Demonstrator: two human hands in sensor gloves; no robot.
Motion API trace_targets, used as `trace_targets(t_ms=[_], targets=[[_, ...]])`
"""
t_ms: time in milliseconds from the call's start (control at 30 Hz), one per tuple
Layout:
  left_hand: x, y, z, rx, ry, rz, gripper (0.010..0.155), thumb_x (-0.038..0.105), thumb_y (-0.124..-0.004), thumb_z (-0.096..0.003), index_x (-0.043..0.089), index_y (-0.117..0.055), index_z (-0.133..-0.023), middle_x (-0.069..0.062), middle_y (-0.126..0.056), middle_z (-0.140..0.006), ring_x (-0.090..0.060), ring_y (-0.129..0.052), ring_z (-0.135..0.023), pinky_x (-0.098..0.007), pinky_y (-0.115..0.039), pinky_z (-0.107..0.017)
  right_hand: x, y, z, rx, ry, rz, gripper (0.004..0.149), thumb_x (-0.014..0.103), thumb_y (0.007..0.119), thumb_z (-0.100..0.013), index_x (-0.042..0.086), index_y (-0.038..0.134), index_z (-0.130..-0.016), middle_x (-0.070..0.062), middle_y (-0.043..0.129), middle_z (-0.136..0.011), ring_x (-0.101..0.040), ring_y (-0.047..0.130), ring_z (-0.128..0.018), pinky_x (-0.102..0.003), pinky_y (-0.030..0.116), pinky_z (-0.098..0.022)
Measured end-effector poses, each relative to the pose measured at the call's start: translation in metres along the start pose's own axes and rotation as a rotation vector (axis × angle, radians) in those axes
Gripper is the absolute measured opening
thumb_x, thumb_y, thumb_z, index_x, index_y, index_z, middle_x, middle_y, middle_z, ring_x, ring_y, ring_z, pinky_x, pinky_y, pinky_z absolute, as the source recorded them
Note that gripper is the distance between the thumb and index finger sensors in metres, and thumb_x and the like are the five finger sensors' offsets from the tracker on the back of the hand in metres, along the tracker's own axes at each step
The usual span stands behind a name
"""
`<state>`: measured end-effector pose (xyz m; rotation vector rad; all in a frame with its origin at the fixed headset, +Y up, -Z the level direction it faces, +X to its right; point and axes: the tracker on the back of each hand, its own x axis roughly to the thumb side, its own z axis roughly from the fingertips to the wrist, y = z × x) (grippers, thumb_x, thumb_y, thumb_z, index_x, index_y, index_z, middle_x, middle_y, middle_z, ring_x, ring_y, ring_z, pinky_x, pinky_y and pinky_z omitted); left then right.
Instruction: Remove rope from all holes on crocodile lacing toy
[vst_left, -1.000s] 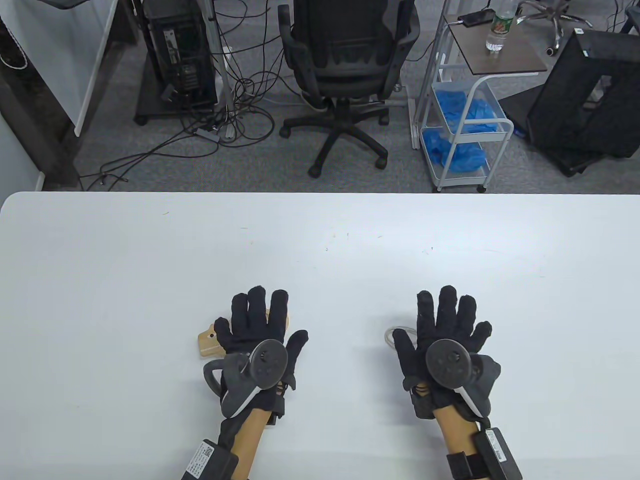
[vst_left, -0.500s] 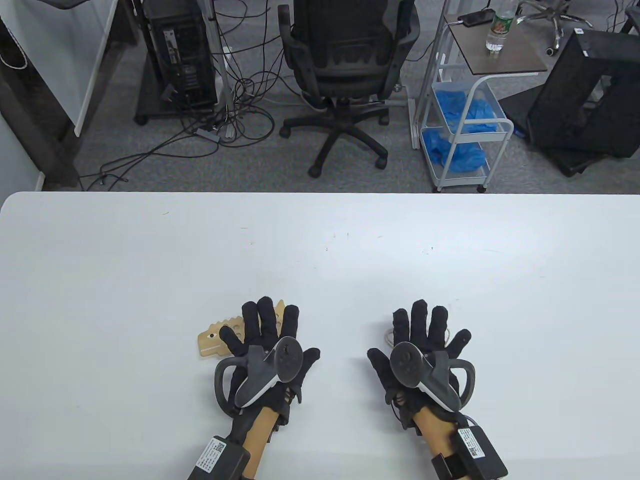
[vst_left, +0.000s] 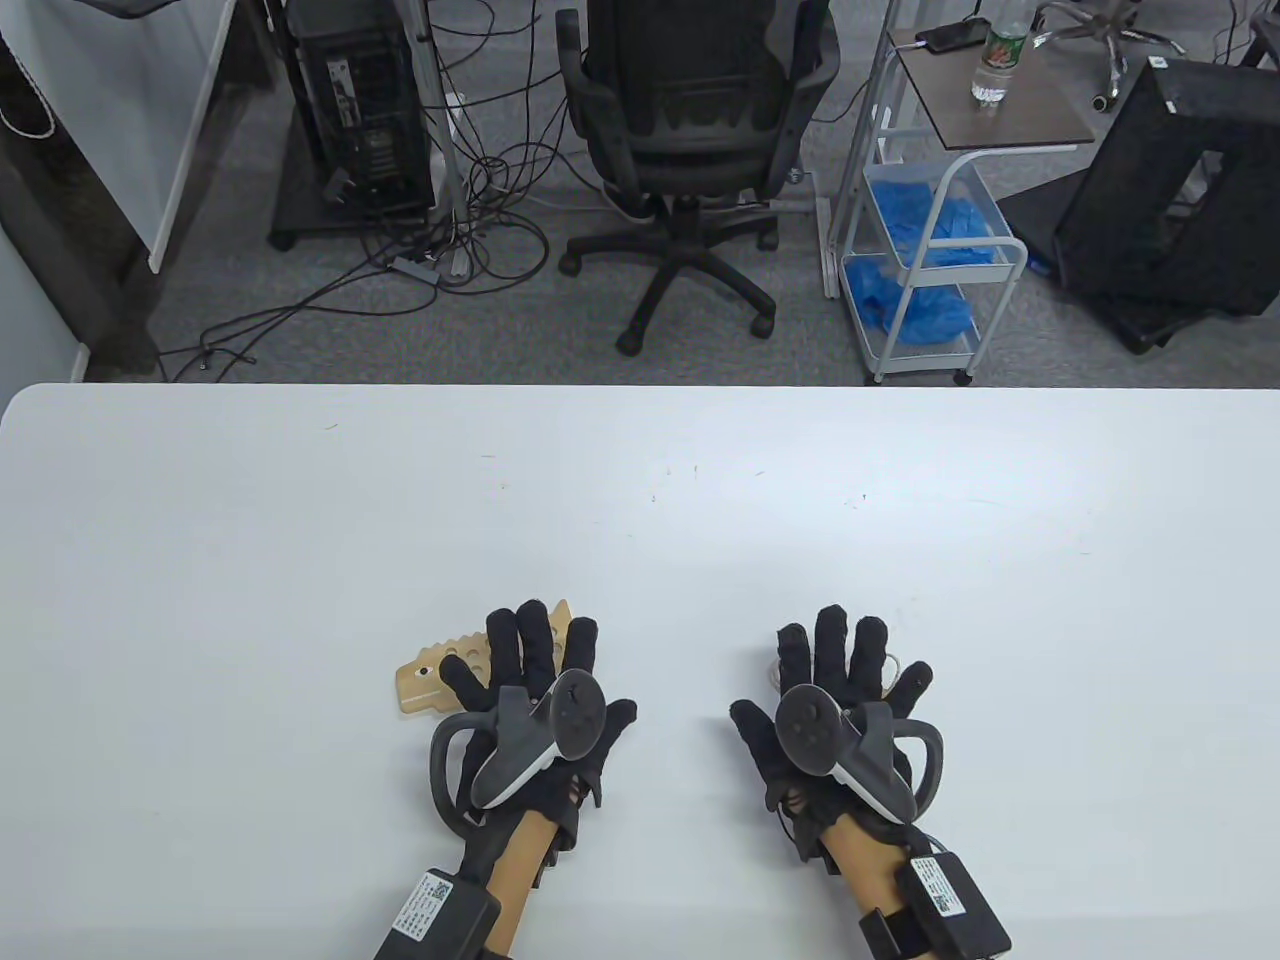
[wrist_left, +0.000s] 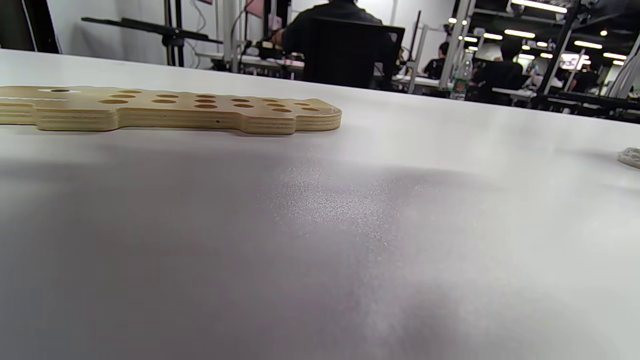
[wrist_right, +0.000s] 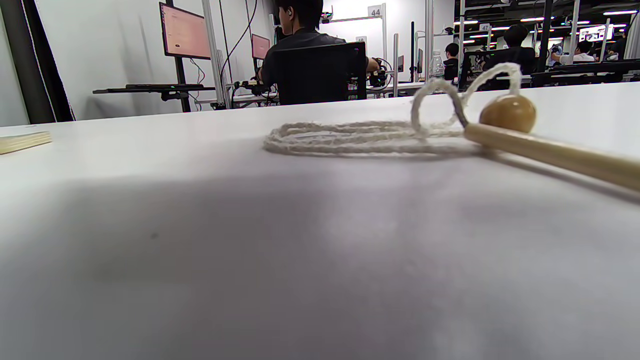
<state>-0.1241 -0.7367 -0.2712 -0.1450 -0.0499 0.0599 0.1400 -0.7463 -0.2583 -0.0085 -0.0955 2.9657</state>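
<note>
On the white table (vst_left: 640, 500) in front of me there is one wooden crocodile lacing toy (wrist_left: 165, 107), one rope (wrist_right: 360, 136), one wooden stick (wrist_right: 550, 152) at the rope's end, and one wooden bead (wrist_right: 509, 113) beside that stick. The toy lies flat near the table's front edge, on the left side. In the left wrist view I count about fourteen round holes in its top face, and no rope passes through any of them. The rope lies in a loose flat coil on the table, well apart from the toy, on the right side, with one small loop standing up near the bead.

My left hand (vst_left: 535, 680) has its fingers straight and spread, and it is above the toy, covering its middle part; it holds nothing. I cannot tell if the fingers touch the wood. My right hand (vst_left: 835, 685) is also spread with straight fingers, above the rope coil, and it holds nothing; from the table view only small pieces of rope show beside it.

Behind the table, on the floor, stand one black office chair (vst_left: 690, 130) and one white trolley (vst_left: 930, 240). The trolley has two basket shelves, and each holds blue crumpled material. On its top board stand one plastic bottle (vst_left: 995, 60) and one dark phone (vst_left: 950, 38).
</note>
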Motion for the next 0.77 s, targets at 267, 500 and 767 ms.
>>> trace_targets(t_ms=[267, 500, 767], targets=[[0.0002, -0.0003, -0.0003, 0.004, 0.002, -0.001, 0.087, 0.073, -0.052, -0.0467, 0.035, -0.024, -0.119, -0.016, -0.013, -0.124, -0.043, -0.009, -0.114, -0.085, -0.015, -0.066, 0.0014, -0.0033, 0.0011, -0.005, 0.000, -0.003, 0.080, 0.067, 0.059, -0.041, 0.021, 0.036, -0.102, -0.018, 0.014, -0.113, -0.051, 0.003, -0.098, -0.082, 0.003, -0.053], [0.0007, 0.0001, -0.0003, 0.003, 0.000, 0.001, 0.086, 0.072, -0.053, -0.0470, 0.035, -0.025, -0.119, -0.016, -0.014, -0.124, -0.043, -0.010, -0.114, -0.084, -0.015, -0.066, 0.0008, -0.0036, 0.0009, 0.005, 0.005, -0.005, 0.079, 0.066, 0.060, -0.041, 0.021, 0.037, -0.102, -0.018, 0.015, -0.113, -0.051, 0.003, -0.098, -0.082, 0.004, -0.053], [-0.0006, 0.0000, -0.0008, 0.002, 0.002, 0.009, 0.086, 0.072, -0.053, -0.0474, 0.034, -0.025, -0.119, -0.016, -0.015, -0.124, -0.043, -0.010, -0.114, -0.084, -0.015, -0.066, 0.0020, -0.0046, 0.0010, 0.006, 0.005, -0.001, 0.078, 0.065, 0.061, -0.042, 0.020, 0.038, -0.102, -0.018, 0.015, -0.113, -0.051, 0.003, -0.098, -0.082, 0.004, -0.053]])
